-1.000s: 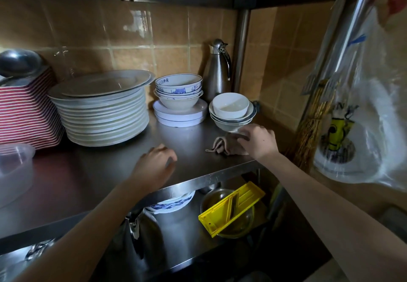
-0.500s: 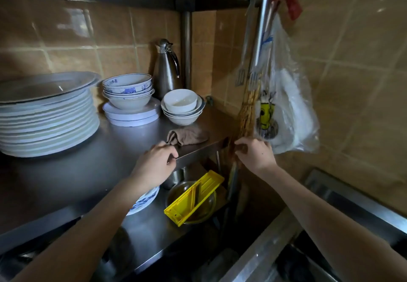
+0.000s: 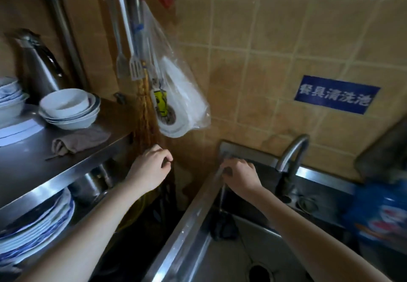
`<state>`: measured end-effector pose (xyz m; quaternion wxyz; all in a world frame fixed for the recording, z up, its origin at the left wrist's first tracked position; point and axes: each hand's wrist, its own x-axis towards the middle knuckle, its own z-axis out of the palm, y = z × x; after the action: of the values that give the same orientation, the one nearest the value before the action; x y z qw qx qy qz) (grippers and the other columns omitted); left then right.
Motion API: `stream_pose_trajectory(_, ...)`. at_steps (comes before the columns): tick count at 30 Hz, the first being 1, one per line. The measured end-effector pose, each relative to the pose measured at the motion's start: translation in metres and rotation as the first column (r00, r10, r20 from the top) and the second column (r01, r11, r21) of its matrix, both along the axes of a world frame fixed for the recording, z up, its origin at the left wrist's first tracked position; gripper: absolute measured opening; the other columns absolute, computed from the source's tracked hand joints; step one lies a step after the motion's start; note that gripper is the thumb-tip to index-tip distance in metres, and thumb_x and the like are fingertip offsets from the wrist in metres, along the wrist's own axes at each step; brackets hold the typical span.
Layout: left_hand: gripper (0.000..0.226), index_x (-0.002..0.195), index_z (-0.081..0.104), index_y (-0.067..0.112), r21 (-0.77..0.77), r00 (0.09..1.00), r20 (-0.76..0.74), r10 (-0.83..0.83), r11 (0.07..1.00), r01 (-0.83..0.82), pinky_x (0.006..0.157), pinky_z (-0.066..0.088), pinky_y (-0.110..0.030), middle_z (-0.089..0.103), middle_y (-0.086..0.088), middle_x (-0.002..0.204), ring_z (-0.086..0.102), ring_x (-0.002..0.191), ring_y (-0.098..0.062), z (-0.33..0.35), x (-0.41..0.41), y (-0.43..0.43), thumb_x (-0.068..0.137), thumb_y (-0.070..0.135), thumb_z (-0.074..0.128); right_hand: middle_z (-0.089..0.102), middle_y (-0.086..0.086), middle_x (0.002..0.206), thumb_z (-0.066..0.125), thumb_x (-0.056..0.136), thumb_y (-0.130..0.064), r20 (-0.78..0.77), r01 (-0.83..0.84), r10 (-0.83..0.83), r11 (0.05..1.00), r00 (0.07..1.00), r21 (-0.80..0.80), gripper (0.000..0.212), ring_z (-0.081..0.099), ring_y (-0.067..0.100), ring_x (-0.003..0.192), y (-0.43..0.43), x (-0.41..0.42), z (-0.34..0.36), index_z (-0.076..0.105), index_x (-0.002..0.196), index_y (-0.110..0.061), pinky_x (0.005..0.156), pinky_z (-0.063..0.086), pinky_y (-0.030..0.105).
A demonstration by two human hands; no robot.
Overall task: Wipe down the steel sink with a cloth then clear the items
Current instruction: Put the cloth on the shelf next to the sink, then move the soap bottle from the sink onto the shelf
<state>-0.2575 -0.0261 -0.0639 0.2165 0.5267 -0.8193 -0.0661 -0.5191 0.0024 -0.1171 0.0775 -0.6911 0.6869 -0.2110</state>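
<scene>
Over the steel sink (image 3: 189, 233), my right hand (image 3: 241, 177) grips its back corner rim; left hand (image 3: 149, 171) hangs loosely curled, empty, near the crumpled brown cloth (image 3: 79, 140) on the shelf (image 3: 44, 167).

A narrow gap separates the steel shelf (image 3: 66, 167) from the sink (image 3: 189, 222); hanging utensils (image 3: 132, 61) and a plastic bag (image 3: 182, 96) crowd the space above it. The faucet (image 3: 290, 156) and a blue packet (image 3: 378, 213) block the sink's back edge; the basin floor lies mostly open.

Brushed steel sink (image 3: 193, 226), glossy; soft matt cloth (image 3: 79, 140) on shiny steel shelf (image 3: 33, 167); glazed ceramic bowls (image 3: 68, 110); glossy wall tiles (image 3: 275, 39).
</scene>
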Motion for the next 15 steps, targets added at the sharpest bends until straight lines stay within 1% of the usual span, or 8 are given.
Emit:
stream_pose_trajectory(2, 0.009, 0.096, 0.061, 0.023, 0.006, 1.000, 0.004, -0.030, 1.000, 0.030, 0.074, 0.046, -0.032, 0.051, 0.005, 0.102, 0.057, 0.092, -0.019, -0.002, -0.028, 0.000, 0.090, 0.023, 0.053, 0.063, -0.006, 0.123, 0.058, 0.087, -0.019, 0.007, 0.055, -0.055, 0.998, 0.998, 0.007, 0.030, 0.053, 0.019, 0.119, 0.015, -0.029, -0.001, 0.065, 0.113, -0.031, 0.098, 0.038, 0.037)
stream_pose_trajectory(6, 0.010, 0.097, 0.060, 0.025, 0.020, 0.996, 0.016, -0.093, 0.996, 0.093, 0.075, 0.049, -0.034, 0.050, 0.006, 0.104, 0.057, 0.091, -0.018, -0.008, -0.079, 0.002, 0.091, 0.025, 0.052, 0.064, -0.006, 0.123, 0.060, 0.087, -0.022, 0.042, 0.153, -0.153, 0.988, 0.987, 0.010, 0.029, 0.055, 0.018, 0.118, 0.047, -0.076, -0.004, 0.064, 0.114, -0.030, 0.099, 0.039, 0.037)
stream_pose_trajectory(11, 0.010, 0.097, 0.061, 0.025, 0.011, 0.983, 0.016, -0.182, 0.983, 0.182, 0.067, 0.040, -0.027, 0.049, 0.008, 0.102, 0.056, 0.090, -0.016, -0.014, -0.133, 0.004, 0.091, 0.026, 0.052, 0.064, -0.007, 0.119, 0.061, 0.087, -0.024, 0.044, 0.262, -0.263, 0.965, 0.964, 0.028, 0.027, 0.056, 0.017, 0.114, 0.083, -0.124, -0.016, 0.064, 0.112, -0.032, 0.098, 0.040, 0.038)
stream_pose_trajectory(15, 0.011, 0.098, 0.060, 0.026, 0.013, 0.971, 0.027, -0.236, 0.972, 0.236, 0.063, 0.038, -0.025, 0.050, 0.009, 0.105, 0.051, 0.080, -0.011, -0.016, -0.171, 0.008, 0.092, 0.027, 0.051, 0.066, -0.007, 0.116, 0.059, 0.087, -0.024, 0.033, 0.335, -0.337, 0.941, 0.941, 0.047, 0.026, 0.058, 0.016, 0.109, 0.107, -0.159, -0.020, 0.065, 0.110, -0.032, 0.094, 0.045, 0.035)
